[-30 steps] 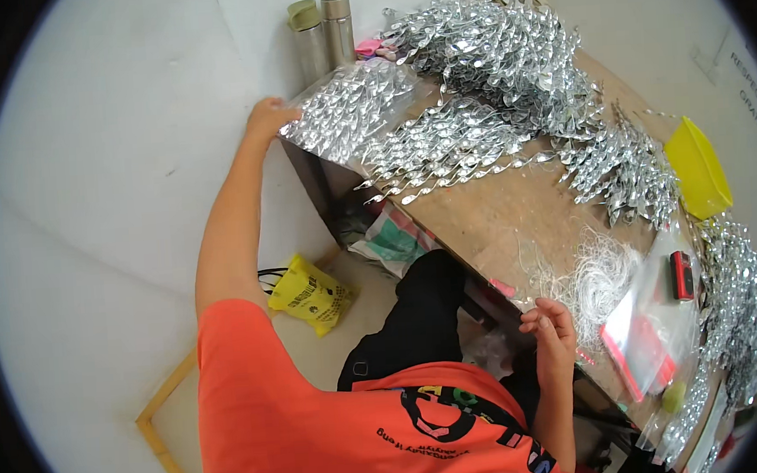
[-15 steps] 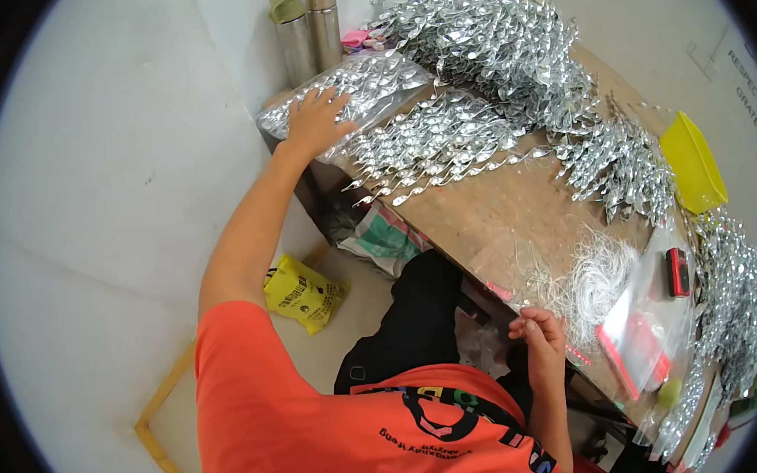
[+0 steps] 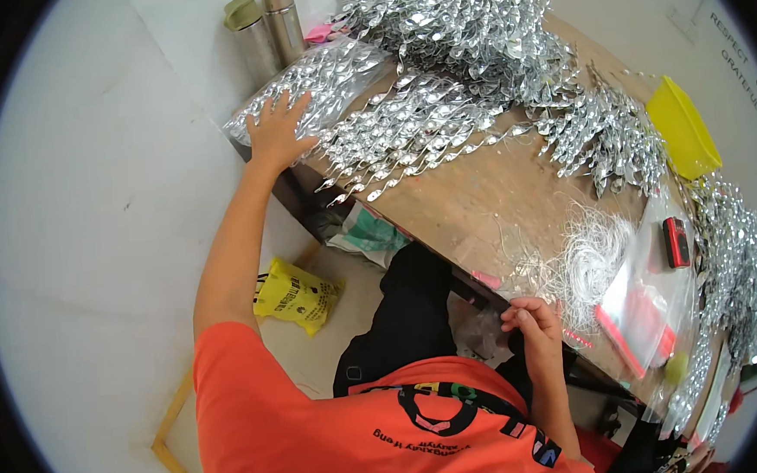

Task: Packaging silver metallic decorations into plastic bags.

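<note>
My left hand [image 3: 279, 138] reaches out to the far left, fingers spread on the near side of a clear plastic bag [image 3: 321, 77] filled with silver twisted strips. Beside it, rows of shiny silver spiral strands [image 3: 424, 125] lie on the brown table [image 3: 463, 205], close to my thumb. My right hand [image 3: 538, 322] is at the table's front edge with its fingers curled and thumb and fingertips together. Whatever may be between those fingertips is too small to make out. Beyond this hand lies a tangled heap of white string [image 3: 592, 254].
Large silver heaps [image 3: 470, 31] cover the back of the table. To the right are a yellow bin [image 3: 684, 131], a red-and-black device [image 3: 676, 242] and clear plastic sheeting. Two metal flasks [image 3: 283, 21] stand by the wall. A yellow bag [image 3: 295, 295] sits on the floor.
The view has shifted, so the table's far left things appear further left. My left hand's fingers have spread wider, and it is slightly nearer the bag's left corner. My right hand stays curled.
</note>
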A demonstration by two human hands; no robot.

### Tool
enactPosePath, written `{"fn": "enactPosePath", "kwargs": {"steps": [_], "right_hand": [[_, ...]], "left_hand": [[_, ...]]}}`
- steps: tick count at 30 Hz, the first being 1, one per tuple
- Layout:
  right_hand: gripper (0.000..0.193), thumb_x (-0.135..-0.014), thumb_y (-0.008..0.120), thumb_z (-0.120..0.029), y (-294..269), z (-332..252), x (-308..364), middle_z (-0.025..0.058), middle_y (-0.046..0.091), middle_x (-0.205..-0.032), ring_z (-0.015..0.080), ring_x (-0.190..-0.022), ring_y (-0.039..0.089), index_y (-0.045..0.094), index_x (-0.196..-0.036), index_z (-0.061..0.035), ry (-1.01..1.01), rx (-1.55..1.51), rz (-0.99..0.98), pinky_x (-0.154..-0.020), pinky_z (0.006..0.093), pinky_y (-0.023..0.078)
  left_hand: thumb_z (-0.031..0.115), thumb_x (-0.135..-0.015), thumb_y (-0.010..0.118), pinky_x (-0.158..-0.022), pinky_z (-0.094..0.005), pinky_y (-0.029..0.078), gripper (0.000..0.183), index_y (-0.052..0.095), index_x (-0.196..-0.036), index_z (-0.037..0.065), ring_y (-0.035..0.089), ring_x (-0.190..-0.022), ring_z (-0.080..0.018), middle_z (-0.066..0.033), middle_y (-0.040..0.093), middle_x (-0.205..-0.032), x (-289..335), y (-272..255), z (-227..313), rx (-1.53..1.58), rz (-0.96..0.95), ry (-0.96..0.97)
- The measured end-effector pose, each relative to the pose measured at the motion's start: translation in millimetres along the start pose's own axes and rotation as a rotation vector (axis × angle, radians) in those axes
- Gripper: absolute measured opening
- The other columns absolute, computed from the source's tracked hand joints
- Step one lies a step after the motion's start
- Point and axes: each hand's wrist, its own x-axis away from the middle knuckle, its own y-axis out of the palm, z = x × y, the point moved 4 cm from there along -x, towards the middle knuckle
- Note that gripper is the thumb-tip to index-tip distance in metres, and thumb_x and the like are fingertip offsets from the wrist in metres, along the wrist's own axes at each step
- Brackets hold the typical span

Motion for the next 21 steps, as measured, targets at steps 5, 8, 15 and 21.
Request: {"fn": "enactPosePath", "kwargs": {"steps": [5, 8, 15, 21], "right_hand": [[0.020, -0.094, 0.053, -0.012, 5, -2, 0, 0.0080, 0.064, -0.091, 0.0131, -0.079, 0.059, 0.059, -0.108, 0.0002, -0.067, -0.078, -0.034, -0.075, 0.0254, 0.047], [0.019, -0.094, 0.053, -0.012, 2, -2, 3, 0.0076, 0.064, -0.091, 0.0128, -0.079, 0.059, 0.059, -0.108, -0.0004, -0.061, -0.072, -0.029, -0.075, 0.0255, 0.047], [0.019, -0.094, 0.053, -0.012, -1, 3, 5, 0.0072, 0.064, -0.091, 0.0129, -0.081, 0.060, 0.059, -0.108, -0.0010, -0.052, -0.109, -0.079, -0.076, 0.0257, 0.048], [0.020, -0.094, 0.055, -0.012, -2, 12, 21, 0.0084, 0.064, -0.093, 0.0137, -0.085, 0.061, 0.060, -0.110, -0.0008, 0.043, -0.194, -0.064, -0.078, 0.0271, 0.050]], "left_hand": [[0.044, -0.071, 0.075, -0.106, -0.0654, 0.020, 0.086, 0.032, -0.145, 0.037, 0.028, -0.139, -0.0352, -0.0109, 0.034, -0.150, -3, 4, -11, -0.028, -0.013, 0.032], [0.040, -0.073, 0.074, -0.106, -0.0660, 0.019, 0.084, 0.032, -0.145, 0.034, 0.028, -0.138, -0.0355, -0.0122, 0.034, -0.150, -3, -4, -1, -0.049, 0.002, 0.049], [0.036, -0.080, 0.068, -0.101, -0.0376, 0.039, 0.066, 0.047, -0.136, 0.009, 0.053, -0.117, -0.0318, -0.0195, 0.056, -0.126, 12, -20, 67, 0.380, 0.295, 0.377], [0.055, -0.074, 0.069, -0.102, -0.0400, 0.039, 0.085, 0.043, -0.139, 0.006, 0.051, -0.121, -0.0350, -0.0204, 0.055, -0.129, -6, -5, 116, 0.420, -0.114, 0.188]]}}
